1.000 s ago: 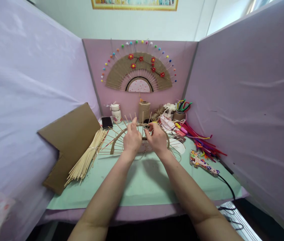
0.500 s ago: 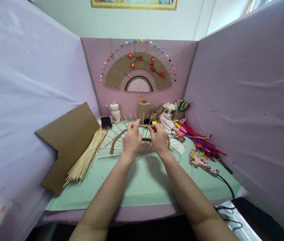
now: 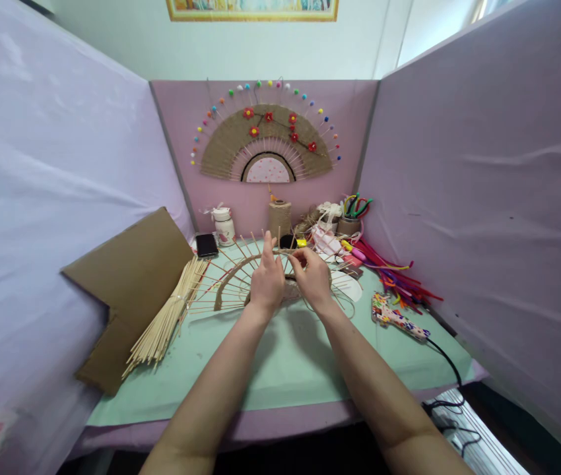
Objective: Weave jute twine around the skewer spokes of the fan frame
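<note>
A half-round fan frame (image 3: 224, 284) of thin sticks with brown twine woven in an arc lies on the green table cover. My left hand (image 3: 267, 280) is over the middle of the arc, fingers pointing up among the sticks; what its fingertips hold, if anything, is too small to tell. Just right of it, my right hand (image 3: 311, 277) pinches at the woven arc, thumb and forefinger together, apparently on the twine. Loose twine (image 3: 344, 305) curls on the cover by the frame's right end. Both hands hide part of the frame.
At the left are a bundle of sticks (image 3: 166, 313) and bent cardboard (image 3: 132, 284). Behind stand a bottle (image 3: 224, 225) and twine spool (image 3: 280, 216). Pipe cleaners (image 3: 396, 274) and a patterned glue gun (image 3: 396, 318) lie right. A finished fan (image 3: 275, 135) hangs on the back panel.
My left hand has shifted right, closer to my right hand, and its fingers are more upright. My right hand stays at the arc. The whole view has shifted slightly.
</note>
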`<control>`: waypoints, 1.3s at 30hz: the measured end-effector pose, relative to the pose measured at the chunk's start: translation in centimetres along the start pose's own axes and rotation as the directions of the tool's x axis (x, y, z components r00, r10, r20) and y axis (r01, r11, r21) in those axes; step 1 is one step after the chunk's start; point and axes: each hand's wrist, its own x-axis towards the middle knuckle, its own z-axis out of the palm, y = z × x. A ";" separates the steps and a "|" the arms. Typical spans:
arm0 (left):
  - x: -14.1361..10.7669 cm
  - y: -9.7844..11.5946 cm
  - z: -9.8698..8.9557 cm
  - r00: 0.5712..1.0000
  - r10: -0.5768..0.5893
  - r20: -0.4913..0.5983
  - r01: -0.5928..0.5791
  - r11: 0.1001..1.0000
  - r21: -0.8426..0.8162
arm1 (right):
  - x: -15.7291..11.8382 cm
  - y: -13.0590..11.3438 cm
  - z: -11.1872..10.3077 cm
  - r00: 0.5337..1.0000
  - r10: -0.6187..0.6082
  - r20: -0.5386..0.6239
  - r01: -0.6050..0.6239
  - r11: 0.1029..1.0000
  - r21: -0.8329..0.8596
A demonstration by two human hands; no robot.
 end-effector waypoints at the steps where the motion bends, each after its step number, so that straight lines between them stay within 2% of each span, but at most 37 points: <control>1: 0.4 0.3 0.0 0.998 -0.048 0.044 0.048 0.999 0.001 | 0.0 0.1 -0.1 1.000 -0.005 0.010 0.005 1.000 0.001; 3: 1.0 0.7 -0.1 0.990 -0.104 0.093 0.104 0.995 0.003 | 0.0 0.4 -0.3 0.999 -0.010 0.031 0.010 1.000 0.003; 6: 1.6 0.7 0.0 0.986 -0.128 0.105 0.130 0.991 -0.015 | 0.3 1.0 -1.4 0.998 -0.015 0.063 0.018 0.999 -0.047; 11: 1.6 0.5 0.1 0.983 -0.160 0.093 0.164 0.986 -0.035 | 1.4 0.8 -4.5 0.974 -0.077 0.213 0.141 0.941 -0.308; 16: 1.4 1.0 -0.2 0.984 -0.146 0.105 0.152 0.987 -0.050 | 3.0 -1.9 -6.4 0.958 -0.240 0.155 0.284 0.859 -0.425; 21: 1.2 0.9 -0.1 0.984 -0.147 0.103 0.155 0.985 -0.070 | 4.9 -3.6 -5.8 0.942 -0.310 0.131 0.335 0.823 -0.458; 28: 1.3 0.8 0.1 0.984 -0.171 0.054 0.174 0.983 -0.054 | 6.4 -2.7 -4.3 0.961 -0.272 0.051 0.270 0.881 -0.390; 34: 1.4 1.1 0.0 0.980 -0.187 0.066 0.191 0.980 -0.058 | 6.1 -2.0 -4.5 0.989 -0.151 0.003 0.142 0.927 -0.347; 39: 1.6 1.2 -0.1 0.978 -0.203 0.046 0.206 0.976 -0.065 | 3.9 -2.0 -4.8 0.971 -0.239 -0.005 0.206 0.847 -0.491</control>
